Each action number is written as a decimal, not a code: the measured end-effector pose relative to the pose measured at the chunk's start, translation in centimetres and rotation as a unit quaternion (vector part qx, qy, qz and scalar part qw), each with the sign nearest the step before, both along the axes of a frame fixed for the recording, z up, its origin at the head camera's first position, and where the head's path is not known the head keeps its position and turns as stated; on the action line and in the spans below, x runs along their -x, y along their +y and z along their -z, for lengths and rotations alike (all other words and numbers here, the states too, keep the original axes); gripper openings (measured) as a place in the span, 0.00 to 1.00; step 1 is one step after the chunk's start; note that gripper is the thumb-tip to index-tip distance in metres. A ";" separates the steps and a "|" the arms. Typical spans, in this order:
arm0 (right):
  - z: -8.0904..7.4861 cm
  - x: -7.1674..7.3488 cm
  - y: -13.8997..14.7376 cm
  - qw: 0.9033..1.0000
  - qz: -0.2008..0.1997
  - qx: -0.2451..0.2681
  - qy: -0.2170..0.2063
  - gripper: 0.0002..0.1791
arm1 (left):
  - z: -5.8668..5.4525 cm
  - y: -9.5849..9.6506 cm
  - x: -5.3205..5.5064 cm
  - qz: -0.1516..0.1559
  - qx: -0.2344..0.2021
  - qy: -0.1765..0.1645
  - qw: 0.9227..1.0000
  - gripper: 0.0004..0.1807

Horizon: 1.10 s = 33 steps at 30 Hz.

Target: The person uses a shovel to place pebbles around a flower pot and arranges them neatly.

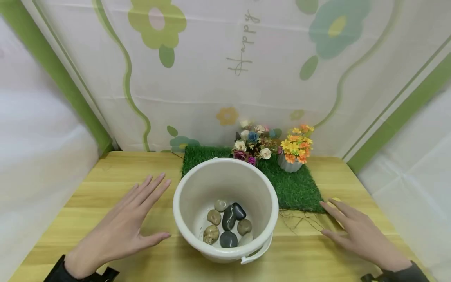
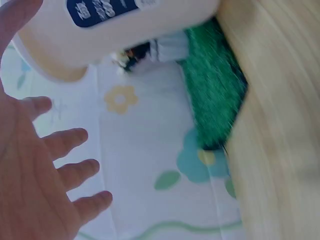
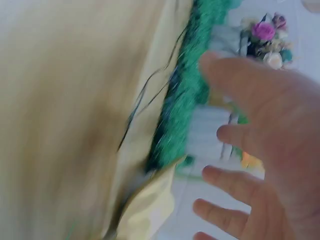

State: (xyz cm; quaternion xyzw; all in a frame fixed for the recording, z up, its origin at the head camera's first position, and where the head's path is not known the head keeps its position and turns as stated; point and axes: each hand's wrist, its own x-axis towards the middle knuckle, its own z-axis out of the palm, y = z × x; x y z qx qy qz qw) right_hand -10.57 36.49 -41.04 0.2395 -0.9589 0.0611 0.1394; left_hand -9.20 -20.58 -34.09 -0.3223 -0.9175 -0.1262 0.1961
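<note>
A white bucket (image 1: 225, 178) stands upright on the table, its handle (image 1: 258, 253) hanging at the near right side. On its floor lie several smooth stones, black ones (image 1: 229, 217) among brown and pale ones (image 1: 211, 234). To the left of the bucket, my left hand (image 1: 123, 225) is held with fingers straight and thumb spread, apart from the wall. The left wrist view shows the bucket's dark blue label (image 2: 102, 9) above that hand. My right hand (image 1: 363, 235), fingers extended and holding nothing, is right of the bucket, close by a pale yellow object (image 3: 150, 210) partly hidden behind it in the head view.
Behind the bucket lies a green turf mat (image 1: 297, 192). A mixed bouquet (image 1: 253, 143) and a grey-white pot (image 1: 289, 163) of orange and yellow flowers stand on it. Loose dark strands (image 1: 299, 221) trail from its front edge. A printed curtain (image 1: 204, 78) closes the back.
</note>
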 end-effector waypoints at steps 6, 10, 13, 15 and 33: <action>0.9 -0.8 2.4 0.999 0.033 0.002 -0.002 0.35 | -0.7 2.7 0.2 0.067 -0.045 -0.004 0.997 0.56; 1.3 -0.9 3.1 0.999 0.051 -0.002 -0.012 0.27 | -0.1 3.6 0.3 0.082 -0.091 -0.032 0.992 0.53; 1.4 -1.0 3.7 0.997 0.072 0.000 -0.024 0.27 | 0.6 3.8 0.6 0.093 -0.125 -0.059 0.986 0.49; 1.3 -1.2 4.2 0.994 0.098 0.002 -0.038 0.28 | 0.9 4.0 0.8 0.098 -0.146 -0.078 0.981 0.47; 0.3 -2.7 6.3 0.997 0.072 -0.021 0.004 0.17 | -0.4 5.4 0.4 0.131 -0.239 -0.160 0.949 0.40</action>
